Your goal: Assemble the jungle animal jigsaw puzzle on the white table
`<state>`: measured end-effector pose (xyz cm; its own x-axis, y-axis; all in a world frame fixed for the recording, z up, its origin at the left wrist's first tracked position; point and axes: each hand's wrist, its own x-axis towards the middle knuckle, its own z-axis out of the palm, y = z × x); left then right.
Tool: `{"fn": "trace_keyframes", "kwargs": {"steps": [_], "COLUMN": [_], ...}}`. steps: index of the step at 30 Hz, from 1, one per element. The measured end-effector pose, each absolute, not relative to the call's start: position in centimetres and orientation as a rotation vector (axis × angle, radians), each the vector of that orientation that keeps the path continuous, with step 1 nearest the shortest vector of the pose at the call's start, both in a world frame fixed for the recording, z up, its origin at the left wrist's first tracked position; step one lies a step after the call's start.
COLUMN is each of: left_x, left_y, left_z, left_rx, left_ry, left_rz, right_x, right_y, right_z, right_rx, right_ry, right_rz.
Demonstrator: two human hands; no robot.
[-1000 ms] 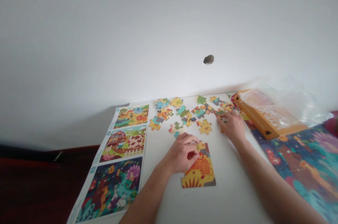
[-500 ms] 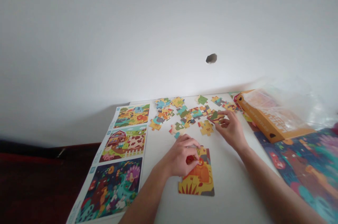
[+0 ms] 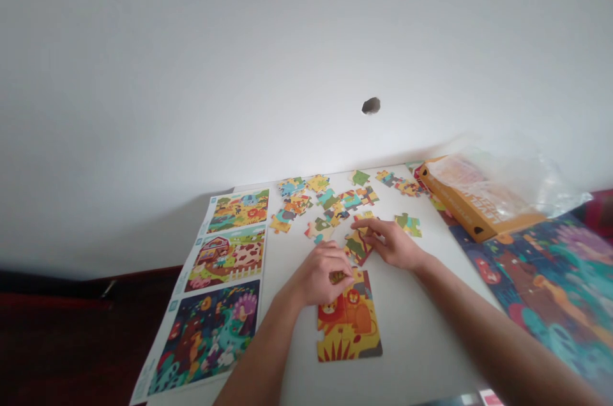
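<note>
A partly joined lion puzzle [image 3: 348, 324] lies on the white table [image 3: 421, 329] in front of me. My left hand [image 3: 320, 272] rests on its top edge with the fingers curled, pinching a small piece there. Just right of it, my right hand [image 3: 390, 241] grips a green and brown puzzle piece [image 3: 357, 246] and holds it close to the upper corner of the joined part. Several loose puzzle pieces [image 3: 335, 198] are scattered farther back, and one separate piece [image 3: 408, 224] lies right of my right hand.
A reference sheet [image 3: 220, 278] with three pictures lies at the left. An orange box [image 3: 472, 205] covered by a clear plastic bag [image 3: 507, 179] stands at the back right. A finished dark puzzle [image 3: 546, 291] fills the right side. A white wall [image 3: 287, 61] is behind.
My right hand has come back from the loose pieces at the right, carrying a piece leftward to the lion puzzle. My left hand stayed on the puzzle's top edge.
</note>
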<state>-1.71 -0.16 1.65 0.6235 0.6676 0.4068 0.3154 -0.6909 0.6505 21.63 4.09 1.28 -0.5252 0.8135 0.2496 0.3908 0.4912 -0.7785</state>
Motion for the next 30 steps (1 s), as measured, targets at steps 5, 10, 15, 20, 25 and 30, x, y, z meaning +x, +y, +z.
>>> {"fn": "trace_keyframes", "kwargs": {"steps": [5,10,15,20,25,30], "left_x": [-1.8,-1.9,-2.3,-2.9,-2.9,-2.8], "left_y": [0.0,0.3,-0.1,0.0,0.1,0.0], "left_z": [1.7,1.6,1.7,1.4,1.6,2.0], "left_rx": [2.207,2.215,2.348,2.37,2.382,2.372], "left_ry": [1.122,1.28,1.187,1.244,1.246,1.237], "left_rz": [1.124,0.986,0.705,0.557,0.469,0.495], "right_x": [21.4,21.0,20.6,20.2,20.0,19.5], "right_y": [4.1,4.5,4.8,4.6,4.5,4.4], "right_z": [1.2,0.6,0.3,0.8,0.8,0.2], "right_rx": [-0.943,-0.953,-0.894,-0.829,-0.832,-0.977], "right_ry": [-2.171,-2.185,-2.218,-2.242,-2.226,-2.04], "right_rz": [0.879,0.813,0.746,0.794,0.833,0.964]}}
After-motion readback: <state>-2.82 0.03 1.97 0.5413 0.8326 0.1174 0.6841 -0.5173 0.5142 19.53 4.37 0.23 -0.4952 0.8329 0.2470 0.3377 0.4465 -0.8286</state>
